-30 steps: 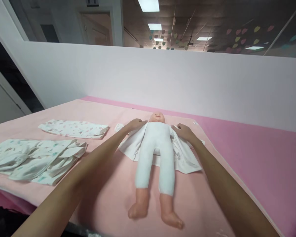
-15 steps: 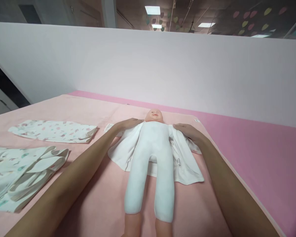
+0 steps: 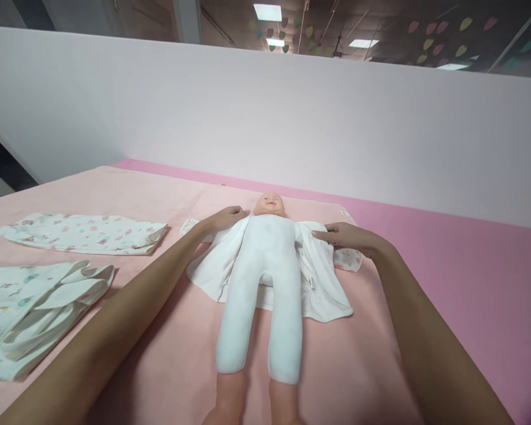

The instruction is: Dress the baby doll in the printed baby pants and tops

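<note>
A baby doll [image 3: 265, 254] with a white cloth body lies on its back, its head at the far end. Spread open beneath it is a white baby shirt [image 3: 323, 295], with a small tag on the inside and a printed sleeve end [image 3: 348, 260] showing at the right. My left hand [image 3: 228, 218] is closed at the shirt's left shoulder, close to the doll's neck; its fingertips are partly hidden. On the other side, my right hand [image 3: 347, 235] pinches the shirt's right front panel between thumb and fingers, near the doll's shoulder.
Folded printed baby clothes [image 3: 84, 233] lie at the left, with a second printed garment [image 3: 39, 313] nearer to me. A pale pink mat [image 3: 177, 366] covers the pink surface [image 3: 460, 283]. Behind rises a white partition [image 3: 265, 118].
My right hand has shifted its hold on the shirt's right side, wrist lifting outward, and more of the printed sleeve shows. My left hand stays near the doll's neck. The view has turned slightly.
</note>
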`<state>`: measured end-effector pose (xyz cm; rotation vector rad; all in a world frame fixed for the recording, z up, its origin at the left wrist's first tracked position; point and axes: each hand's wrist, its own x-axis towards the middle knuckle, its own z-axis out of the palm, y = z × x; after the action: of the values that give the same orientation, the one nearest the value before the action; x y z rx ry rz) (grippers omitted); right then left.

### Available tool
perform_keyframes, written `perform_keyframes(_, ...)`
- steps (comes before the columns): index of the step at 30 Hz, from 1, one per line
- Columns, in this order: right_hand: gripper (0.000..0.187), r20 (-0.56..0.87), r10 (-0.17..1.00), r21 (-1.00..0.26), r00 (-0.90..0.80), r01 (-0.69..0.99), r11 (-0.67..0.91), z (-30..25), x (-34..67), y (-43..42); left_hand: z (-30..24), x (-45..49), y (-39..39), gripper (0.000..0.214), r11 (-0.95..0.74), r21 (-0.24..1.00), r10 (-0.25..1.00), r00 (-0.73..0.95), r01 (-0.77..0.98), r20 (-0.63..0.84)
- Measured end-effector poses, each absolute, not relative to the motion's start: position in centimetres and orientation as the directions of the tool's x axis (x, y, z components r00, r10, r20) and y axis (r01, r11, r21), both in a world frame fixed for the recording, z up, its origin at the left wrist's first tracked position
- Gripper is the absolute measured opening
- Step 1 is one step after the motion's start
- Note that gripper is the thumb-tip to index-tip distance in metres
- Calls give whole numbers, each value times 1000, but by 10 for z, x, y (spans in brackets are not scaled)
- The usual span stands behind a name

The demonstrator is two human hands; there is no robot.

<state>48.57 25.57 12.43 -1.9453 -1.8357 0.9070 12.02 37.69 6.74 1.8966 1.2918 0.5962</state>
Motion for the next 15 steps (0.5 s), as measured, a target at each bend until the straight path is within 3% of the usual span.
perform_keyframes(5,60,-190,982,-530,22,839,-121,109,484,207,69,122,373,57,-213,793,933,361,571,-9)
perform_keyframes(10,45,14,999,-715,29,699,-11,74,483,154,68,122,374,56,-233,773,936,351,590,15)
perform_keyframes(15,46,-32,988,-756,151,642,-123,49,481,134,64,122,378,56,-245,763,933,359,598,18)
